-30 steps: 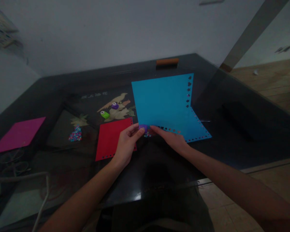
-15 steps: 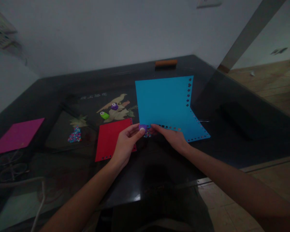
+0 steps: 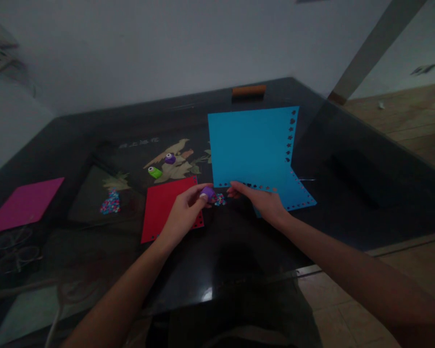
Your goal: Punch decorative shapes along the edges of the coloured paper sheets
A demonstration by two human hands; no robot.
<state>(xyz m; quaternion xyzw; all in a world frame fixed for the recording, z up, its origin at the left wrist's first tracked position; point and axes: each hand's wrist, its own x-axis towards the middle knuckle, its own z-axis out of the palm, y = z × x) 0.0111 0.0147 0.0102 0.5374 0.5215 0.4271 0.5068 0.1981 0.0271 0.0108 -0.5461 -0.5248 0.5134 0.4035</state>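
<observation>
Left hand (image 3: pixel 182 209), centre, grasps a purple punch (image 3: pixel 209 193), white side facing near-left. Right hand's (image 3: pixel 264 202) grip pinches a bent blue card (image 3: pixel 252 145), one panel upright, top edge running left-right. Dark surface (image 3: pixel 235 246); pale wall (image 3: pixel 148 53) far; floor (image 3: pixel 391 130) right.

The folded blue card (image 3: pixel 253 142) has 1 panel raised, edges punched. The purple punch (image 3: pixel 209 194) is just beside its left corner.
</observation>
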